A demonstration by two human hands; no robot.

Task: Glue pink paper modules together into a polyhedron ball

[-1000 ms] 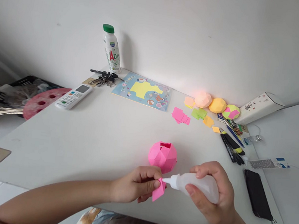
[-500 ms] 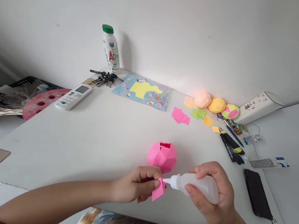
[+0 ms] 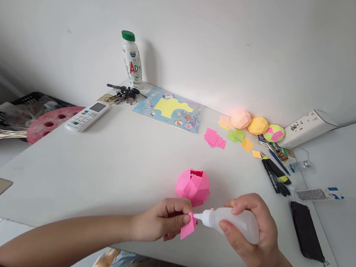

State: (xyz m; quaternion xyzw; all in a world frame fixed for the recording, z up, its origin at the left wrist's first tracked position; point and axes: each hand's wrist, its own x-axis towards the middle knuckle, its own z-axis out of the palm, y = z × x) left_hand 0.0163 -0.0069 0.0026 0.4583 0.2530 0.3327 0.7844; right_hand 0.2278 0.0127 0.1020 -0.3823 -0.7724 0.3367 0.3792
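Near the table's front edge, my left hand [image 3: 166,219] pinches a small pink paper piece [image 3: 188,228] between thumb and fingers. My right hand [image 3: 253,231] is wrapped round a translucent white squeeze bottle [image 3: 235,222], tilted nearly level, its thin nozzle pointing left. The nozzle tip meets the upper part of the pink paper piece. Just beyond my left hand rests a pink faceted paper ball [image 3: 193,189] with an opening in its top.
Behind lie pink paper pieces [image 3: 214,138], green pieces [image 3: 236,135], three paper balls [image 3: 257,125], a blue card [image 3: 169,109], keys [image 3: 126,95] and a green-capped bottle [image 3: 133,64]. A remote [image 3: 87,115] lies left; a cutter [image 3: 276,170] and black pouch [image 3: 307,231] lie right.
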